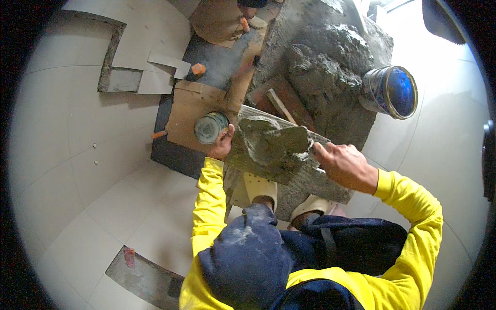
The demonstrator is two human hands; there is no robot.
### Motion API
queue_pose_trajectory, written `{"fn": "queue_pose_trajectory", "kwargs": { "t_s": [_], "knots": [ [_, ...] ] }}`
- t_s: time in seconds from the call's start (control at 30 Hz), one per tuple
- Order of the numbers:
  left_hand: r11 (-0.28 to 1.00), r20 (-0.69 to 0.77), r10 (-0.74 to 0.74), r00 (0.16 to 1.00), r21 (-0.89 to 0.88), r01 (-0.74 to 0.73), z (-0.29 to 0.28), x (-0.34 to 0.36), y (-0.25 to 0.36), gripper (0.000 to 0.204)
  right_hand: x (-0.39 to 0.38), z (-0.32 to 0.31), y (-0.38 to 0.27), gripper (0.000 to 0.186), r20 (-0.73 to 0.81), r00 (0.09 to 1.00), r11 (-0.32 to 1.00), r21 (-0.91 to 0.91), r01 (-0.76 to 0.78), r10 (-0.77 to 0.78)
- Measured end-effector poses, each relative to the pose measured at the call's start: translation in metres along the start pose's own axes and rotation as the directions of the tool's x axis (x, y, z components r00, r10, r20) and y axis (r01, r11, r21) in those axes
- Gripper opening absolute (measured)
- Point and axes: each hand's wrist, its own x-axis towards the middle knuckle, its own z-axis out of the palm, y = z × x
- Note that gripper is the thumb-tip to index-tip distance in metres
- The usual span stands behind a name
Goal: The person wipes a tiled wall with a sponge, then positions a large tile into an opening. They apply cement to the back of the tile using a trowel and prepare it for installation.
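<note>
My left hand grips the left edge of a tile, whose ribbed back faces up. A thick, wet heap of grey mortar covers much of that back. At the tile's right end, my right hand is closed, its fingertips against the mortar's edge. Whatever it holds is hidden by the fingers. Just left of my left hand stands a round tin with a pale grey top. Beyond the tile, a wooden stick lies on a reddish-brown board.
A large mortar pile lies ahead, with a blue-lined bucket to its right. Cardboard and orange pieces lie left. Another person's hand shows at the top. A recess interrupts the pale tiles at lower left.
</note>
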Motion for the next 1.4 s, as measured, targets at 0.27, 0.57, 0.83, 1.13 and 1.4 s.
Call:
{"fn": "queue_pose_trajectory", "kwargs": {
  "t_s": [0.27,0.57,0.83,1.13,1.4],
  "knots": [
    [0.923,0.358,-0.209,0.91,-0.237,0.305,0.001,0.022,0.042,0.054,-0.007,0.049,0.045,0.043,-0.18,0.972,0.948,-0.304,0.091,-0.151],
    [0.957,0.112,0.229,0.967,0.157,-0.245,-0.004,0.004,-0.043,0.047,-0.05,0.022,0.01,0.036,-0.114,0.993,0.984,-0.177,0.002,-0.023],
    [0.918,0.261,-0.299,0.918,-0.184,0.352,-0.005,0.011,0.048,0.046,-0.072,0.069,0.019,0.047,-0.171,0.98,0.949,-0.313,0.041,-0.099],
    [0.9,0.227,-0.371,0.9,-0.149,0.409,-0.01,0.01,0.028,0.043,-0.06,0.094,0.038,0.028,-0.017,0.981,0.917,0.359,-0.174,0.193],
    [0.903,0.237,-0.339,0.911,-0.191,0.386,-0.008,0.011,0.037,0.046,-0.086,0.076,0.029,0.037,-0.126,0.988,0.993,-0.058,-0.101,0.093]
  ]
}}
